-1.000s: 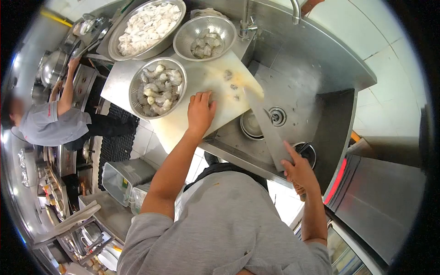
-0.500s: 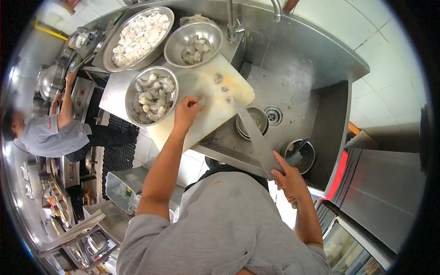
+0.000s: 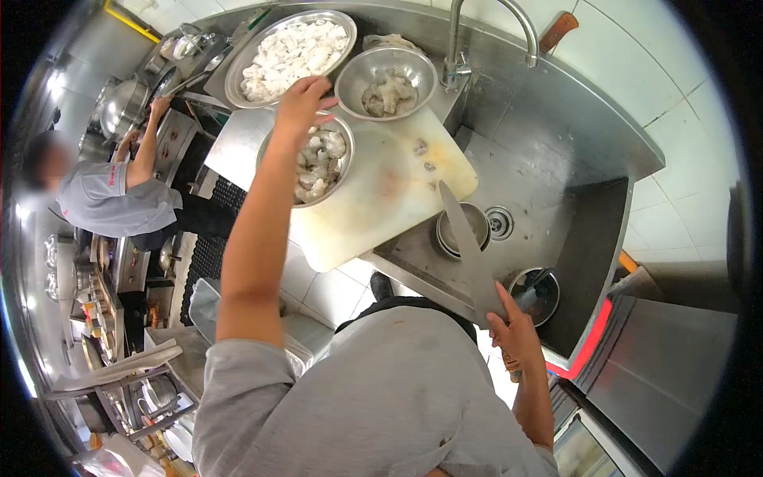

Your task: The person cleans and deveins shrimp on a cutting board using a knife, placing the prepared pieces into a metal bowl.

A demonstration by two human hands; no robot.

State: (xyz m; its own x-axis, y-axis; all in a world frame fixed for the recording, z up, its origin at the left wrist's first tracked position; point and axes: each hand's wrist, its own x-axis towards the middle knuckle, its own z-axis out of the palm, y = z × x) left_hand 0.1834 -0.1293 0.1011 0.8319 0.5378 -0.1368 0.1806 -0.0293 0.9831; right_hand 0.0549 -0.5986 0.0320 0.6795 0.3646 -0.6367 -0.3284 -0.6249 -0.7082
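My right hand (image 3: pixel 517 334) grips the handle of a large knife (image 3: pixel 469 246), its blade pointing up over the sink's edge. Above the rim of the near steel colander of shrimp (image 3: pixel 322 163) is my left hand (image 3: pixel 306 107), fingers apart, nothing visible between them. Small dark scraps (image 3: pixel 421 147) lie on the white cutting board (image 3: pixel 373 199). Behind the board stands another colander (image 3: pixel 421 67) with some grey shrimp (image 3: pixel 389 94). Left of it, a big bowl holds many pale pieces (image 3: pixel 298 57).
The sink (image 3: pixel 548 199) holds nested bowls (image 3: pixel 477 219) and a pot (image 3: pixel 544 290); a faucet (image 3: pixel 455 60) rises behind. At the left, a person (image 3: pixel 119 195) works at a stove with a pan. A cleaver handle (image 3: pixel 559 30) shows by the wall.
My left hand has moved up and away from the board to above the colander, and its pinched fingers have opened. The view has shifted, and the knife remains in my right hand.
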